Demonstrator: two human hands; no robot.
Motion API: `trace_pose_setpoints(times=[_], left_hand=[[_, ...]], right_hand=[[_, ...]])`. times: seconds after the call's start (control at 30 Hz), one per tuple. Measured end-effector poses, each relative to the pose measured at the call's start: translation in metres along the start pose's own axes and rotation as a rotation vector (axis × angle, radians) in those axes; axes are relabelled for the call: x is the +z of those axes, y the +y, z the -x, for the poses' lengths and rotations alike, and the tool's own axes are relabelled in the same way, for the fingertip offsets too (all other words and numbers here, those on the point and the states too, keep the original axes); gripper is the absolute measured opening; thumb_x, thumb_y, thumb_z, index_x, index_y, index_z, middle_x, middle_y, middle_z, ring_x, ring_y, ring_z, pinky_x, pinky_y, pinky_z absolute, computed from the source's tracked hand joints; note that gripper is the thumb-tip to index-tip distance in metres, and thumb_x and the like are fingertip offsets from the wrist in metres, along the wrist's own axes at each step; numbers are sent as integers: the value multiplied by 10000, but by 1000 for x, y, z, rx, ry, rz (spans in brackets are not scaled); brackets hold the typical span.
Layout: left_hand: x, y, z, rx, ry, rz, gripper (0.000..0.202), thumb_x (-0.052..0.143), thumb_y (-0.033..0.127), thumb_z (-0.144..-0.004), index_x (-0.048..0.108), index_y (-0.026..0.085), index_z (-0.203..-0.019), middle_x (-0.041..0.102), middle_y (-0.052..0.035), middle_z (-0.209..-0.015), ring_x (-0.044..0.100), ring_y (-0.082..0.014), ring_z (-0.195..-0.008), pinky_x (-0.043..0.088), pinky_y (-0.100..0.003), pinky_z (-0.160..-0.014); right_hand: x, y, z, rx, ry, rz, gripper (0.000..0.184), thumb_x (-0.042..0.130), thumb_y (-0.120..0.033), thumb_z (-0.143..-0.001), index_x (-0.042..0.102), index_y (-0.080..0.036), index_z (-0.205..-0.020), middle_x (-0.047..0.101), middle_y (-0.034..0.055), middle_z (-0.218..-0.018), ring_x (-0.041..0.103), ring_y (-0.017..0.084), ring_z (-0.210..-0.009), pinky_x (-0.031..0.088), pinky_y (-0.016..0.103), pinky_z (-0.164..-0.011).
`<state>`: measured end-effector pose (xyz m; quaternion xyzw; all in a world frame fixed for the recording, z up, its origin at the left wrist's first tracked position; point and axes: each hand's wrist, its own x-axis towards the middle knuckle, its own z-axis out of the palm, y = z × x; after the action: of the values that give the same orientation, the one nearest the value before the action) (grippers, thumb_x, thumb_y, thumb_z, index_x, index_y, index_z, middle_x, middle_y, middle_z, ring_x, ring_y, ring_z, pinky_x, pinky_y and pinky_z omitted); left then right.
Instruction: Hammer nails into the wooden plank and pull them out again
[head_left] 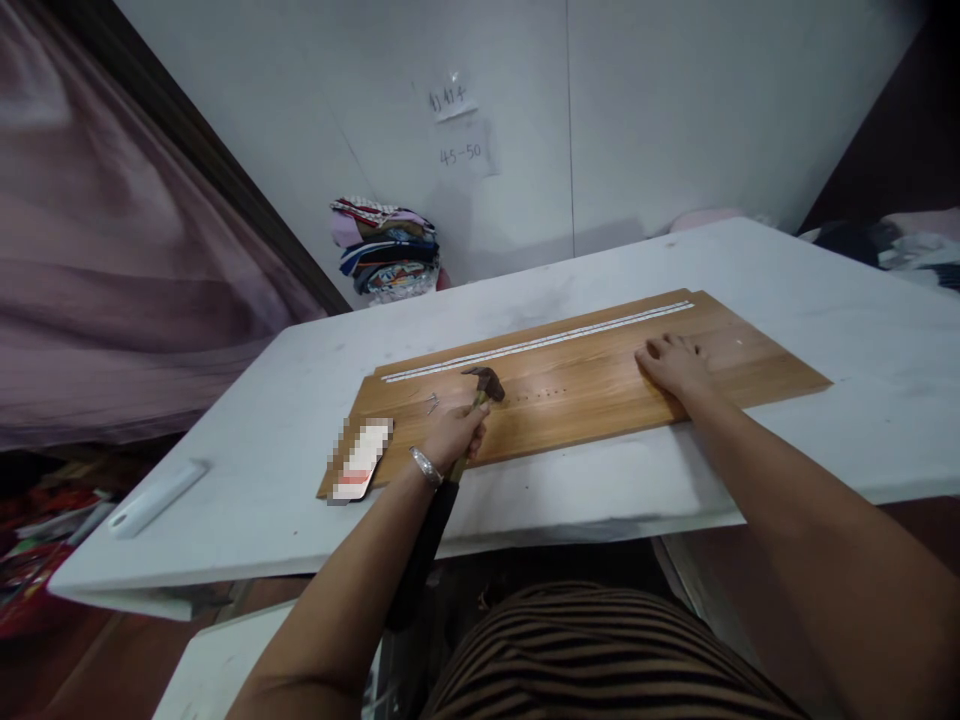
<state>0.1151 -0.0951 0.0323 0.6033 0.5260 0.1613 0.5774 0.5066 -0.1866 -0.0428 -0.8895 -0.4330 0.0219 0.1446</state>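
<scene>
My left hand (456,436) is closed around the shaft of a claw hammer (486,384), gripping it close below the head. The dark handle hangs down past my wrist, over the table's front edge. Under the hammer head lies a wood-grain board (600,385). A few loose nails (433,403) rest on it left of the hammer, and a row of small nails or holes (544,393) runs to the right. On the board's right part my right hand (675,363) lies with its fingers apart and nothing in them. A long white strip (540,342) lies along the far side.
A phone (365,460) with a blurred screen lies on the board's left end. The white table (255,430) carries a white plastic piece (159,498) at left and folded clothes (390,250) by the wall. A pink curtain (135,220) hangs at left.
</scene>
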Motion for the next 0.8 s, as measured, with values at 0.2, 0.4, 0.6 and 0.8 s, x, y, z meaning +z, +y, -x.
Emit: trace_pose_setpoints(times=[0.2,0.4,0.6,0.8], left_hand=[[3,2,3,-21,14,-32,270,631,429,-985,577,182,-892,513,75,-533,415,-62,-337,349,-179,-370],[2,4,3,-5,4,-8,326,681,484,-944,567,188,-870,504,79,-513,409,-65,-327,325,-181,-356],[0,4,2,8,3,-1,311,648,480,-966,563,187,-901,495,84,-527,417,-68,-345,319,-177,-352],[2,0,-1,-2,-3,-37,254,599,413,-1004,567,179,-911,493,81,-519,402,-67,-341,329,-182,-360]], right_hand=[[2,1,-1,-1,12,-2,493,352,-493,-1011,726,-225,-1189,623,170,-1359,508,347,-1309,380,542,-1087],[0,-2,1,11,6,-8,512,352,-498,-1013,724,-217,-1224,611,177,-1405,499,346,-1340,369,538,-1107],[1,-1,1,12,20,-24,506,358,-504,-1008,719,-217,-1216,622,177,-1398,497,352,-1350,360,555,-1111],[0,-1,1,1,5,-8,520,340,-501,-1012,721,-205,-1206,626,183,-1385,507,348,-1328,365,554,-1103]])
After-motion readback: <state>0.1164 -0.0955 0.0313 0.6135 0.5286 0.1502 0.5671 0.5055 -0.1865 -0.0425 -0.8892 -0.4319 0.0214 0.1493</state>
